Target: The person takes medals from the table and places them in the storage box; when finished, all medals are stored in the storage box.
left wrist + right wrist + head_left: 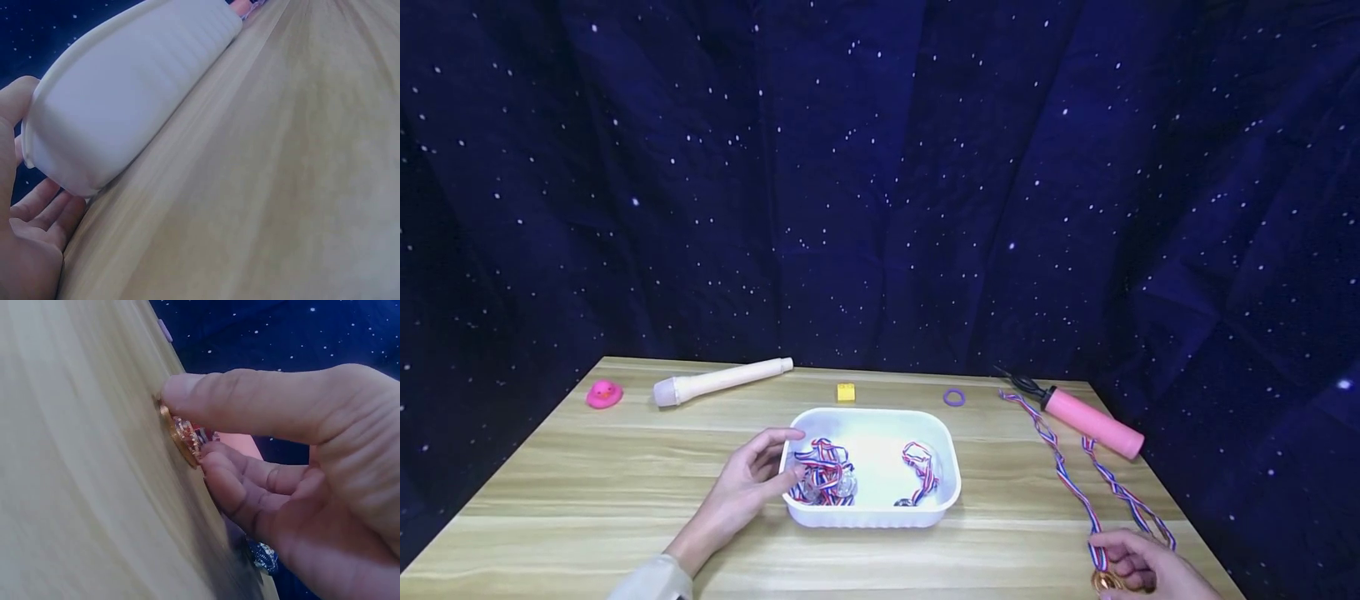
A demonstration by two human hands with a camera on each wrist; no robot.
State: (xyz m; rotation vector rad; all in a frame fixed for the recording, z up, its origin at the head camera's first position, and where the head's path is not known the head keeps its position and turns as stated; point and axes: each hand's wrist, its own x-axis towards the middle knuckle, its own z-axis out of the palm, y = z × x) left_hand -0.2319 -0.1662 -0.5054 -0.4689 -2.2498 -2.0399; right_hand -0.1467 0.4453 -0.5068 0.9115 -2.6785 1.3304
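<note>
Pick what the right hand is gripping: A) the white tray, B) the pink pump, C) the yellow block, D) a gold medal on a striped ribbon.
D: the right hand pinches the gold medal at the table edge, its striped ribbon trailing toward the pink pump.

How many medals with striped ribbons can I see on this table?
3, perhaps more hidden: two bundled in the white tray, left medal and right medal; the gold medal under the right hand, near the table's front right corner.
</note>
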